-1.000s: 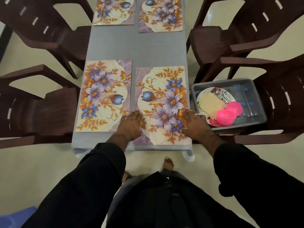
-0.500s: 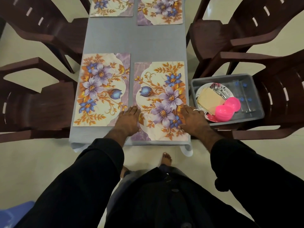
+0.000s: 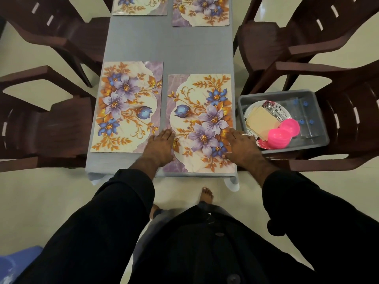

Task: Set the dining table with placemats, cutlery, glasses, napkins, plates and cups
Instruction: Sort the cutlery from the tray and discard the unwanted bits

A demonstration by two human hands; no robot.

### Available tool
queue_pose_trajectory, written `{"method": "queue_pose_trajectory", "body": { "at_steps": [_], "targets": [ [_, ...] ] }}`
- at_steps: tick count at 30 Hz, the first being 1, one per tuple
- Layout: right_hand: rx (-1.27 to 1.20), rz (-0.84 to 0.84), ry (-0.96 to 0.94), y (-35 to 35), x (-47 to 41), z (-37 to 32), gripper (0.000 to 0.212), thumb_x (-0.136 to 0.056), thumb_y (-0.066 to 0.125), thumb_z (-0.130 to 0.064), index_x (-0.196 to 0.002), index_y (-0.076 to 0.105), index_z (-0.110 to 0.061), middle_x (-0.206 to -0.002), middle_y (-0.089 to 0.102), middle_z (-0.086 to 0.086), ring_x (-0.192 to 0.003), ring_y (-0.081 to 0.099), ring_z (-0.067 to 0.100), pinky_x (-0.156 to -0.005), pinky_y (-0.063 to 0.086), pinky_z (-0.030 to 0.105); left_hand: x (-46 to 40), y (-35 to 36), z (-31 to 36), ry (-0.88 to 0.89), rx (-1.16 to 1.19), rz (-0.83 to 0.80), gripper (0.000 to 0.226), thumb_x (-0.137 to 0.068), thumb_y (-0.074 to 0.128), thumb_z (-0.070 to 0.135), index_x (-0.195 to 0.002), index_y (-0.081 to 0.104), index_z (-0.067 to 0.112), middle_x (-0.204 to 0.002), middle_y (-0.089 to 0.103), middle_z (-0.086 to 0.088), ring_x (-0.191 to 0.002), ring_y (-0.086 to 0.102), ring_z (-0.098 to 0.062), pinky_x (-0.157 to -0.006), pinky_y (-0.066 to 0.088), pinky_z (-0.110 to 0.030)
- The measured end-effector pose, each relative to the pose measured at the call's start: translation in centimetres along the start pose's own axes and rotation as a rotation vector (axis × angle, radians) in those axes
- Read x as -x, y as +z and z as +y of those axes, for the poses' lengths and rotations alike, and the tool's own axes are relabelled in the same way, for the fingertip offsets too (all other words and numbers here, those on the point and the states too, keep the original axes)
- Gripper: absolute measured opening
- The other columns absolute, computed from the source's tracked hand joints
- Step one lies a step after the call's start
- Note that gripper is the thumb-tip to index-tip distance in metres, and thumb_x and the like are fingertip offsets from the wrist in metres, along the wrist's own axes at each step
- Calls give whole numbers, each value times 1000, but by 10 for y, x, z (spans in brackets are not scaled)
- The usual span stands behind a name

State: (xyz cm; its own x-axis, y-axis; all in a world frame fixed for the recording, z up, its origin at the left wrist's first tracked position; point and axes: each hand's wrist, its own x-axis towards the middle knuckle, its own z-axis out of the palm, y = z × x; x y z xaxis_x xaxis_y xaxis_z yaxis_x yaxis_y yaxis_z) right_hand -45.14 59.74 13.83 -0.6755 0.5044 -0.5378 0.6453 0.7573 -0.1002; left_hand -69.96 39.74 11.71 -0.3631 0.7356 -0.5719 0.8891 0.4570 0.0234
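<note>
Grey table (image 3: 164, 48) runs off-frame; left hand (image 3: 161, 145) and right hand (image 3: 242, 146) press flat, grip open, on placemat (image 3: 202, 111).

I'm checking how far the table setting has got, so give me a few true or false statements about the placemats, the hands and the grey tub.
1. Both hands lie flat on the near right placemat. True: the left hand and right hand press it with straight fingers.
2. Four placemats show on the table. True.
3. The pink cups stand on a placemat. False: they sit in the grey tub on a chair.
4. Plates are already laid on the table. False: the plates are in the tub.
5. The right hand holds cutlery. False: it holds nothing.
</note>
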Motion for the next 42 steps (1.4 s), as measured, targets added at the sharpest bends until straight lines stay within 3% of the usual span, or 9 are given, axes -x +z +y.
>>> {"method": "queue_pose_trajectory", "body": {
  "at_steps": [5, 12, 20, 24, 28, 36, 38, 42],
  "targets": [
    [-75, 66, 19, -3, 5, 1, 93, -86, 70, -66, -158, 26, -26, -169, 25, 7, -146, 40, 38, -119, 30, 59, 8, -11, 0, 0, 21, 21, 101, -97, 67, 60, -171, 9, 23, -180, 2, -3, -166, 4, -25, -132, 9, -54],
    [-98, 219, 11, -40, 8, 1, 88, -87, 71, -59, -157, 28, -27, -166, 30, 11, -144, 42, 40, -115, 34, 59, 19, -69, -23, -39, 5, 167, 96, -99, 65, 59, -170, 15, 20, -180, 5, -8, -165, 9, -27, -131, 17, -55],
    [-106, 183, 70, -34, 29, -8, 86, -86, 71, -61, -155, 30, -27, -163, 32, 13, -143, 41, 38, -115, 35, 56, 31, -66, -32, -26, 24, 192, 93, -98, 65, 60, -169, 19, 22, -179, 7, -10, -164, 13, -31, -128, 22, -57],
    [-98, 149, 165, -20, 50, -12, 84, -82, 73, -65, -149, 36, -29, -157, 37, 9, -136, 49, 36, -111, 38, 54, 20, -49, -18, 83, 40, 183, 92, -95, 67, 60, -168, 24, 22, -178, 13, -11, -163, 19, -31, -127, 27, -57],
    [-56, 136, 207, -20, 65, -6, 87, -86, 69, -67, -154, 32, -27, -162, 35, 11, -140, 45, 38, -113, 36, 54, 4, -51, 11, 182, 39, 194, 90, -94, 69, 58, -166, 29, 22, -176, 18, -13, -161, 22, -34, -126, 29, -54],
    [-92, 187, 353, -17, 81, 71, 88, -81, 74, -63, -153, 40, -25, -161, 36, 9, -141, 44, 37, -112, 41, 53, -31, -76, 82, 337, 79, 257, 81, -90, 66, 51, -161, 43, 19, -164, 43, -14, -149, 41, -38, -121, 35, -50],
    [-115, 201, 374, -14, 79, 104, 88, -80, 72, -61, -153, 39, -26, -160, 37, 10, -139, 46, 37, -110, 43, 54, -47, -87, 105, 333, 75, 272, 78, -91, 61, 54, -159, 45, 20, -165, 42, -13, -150, 40, -37, -121, 36, -51],
    [-193, 205, 346, -6, 67, 180, 81, -87, 71, -55, -155, 37, -24, -158, 37, 12, -135, 48, 39, -111, 43, 53, -88, -101, 173, 325, 41, 258, 72, -91, 71, 43, -154, 51, 17, -165, 41, -15, -151, 37, -40, -118, 36, -53]
  ]
}}
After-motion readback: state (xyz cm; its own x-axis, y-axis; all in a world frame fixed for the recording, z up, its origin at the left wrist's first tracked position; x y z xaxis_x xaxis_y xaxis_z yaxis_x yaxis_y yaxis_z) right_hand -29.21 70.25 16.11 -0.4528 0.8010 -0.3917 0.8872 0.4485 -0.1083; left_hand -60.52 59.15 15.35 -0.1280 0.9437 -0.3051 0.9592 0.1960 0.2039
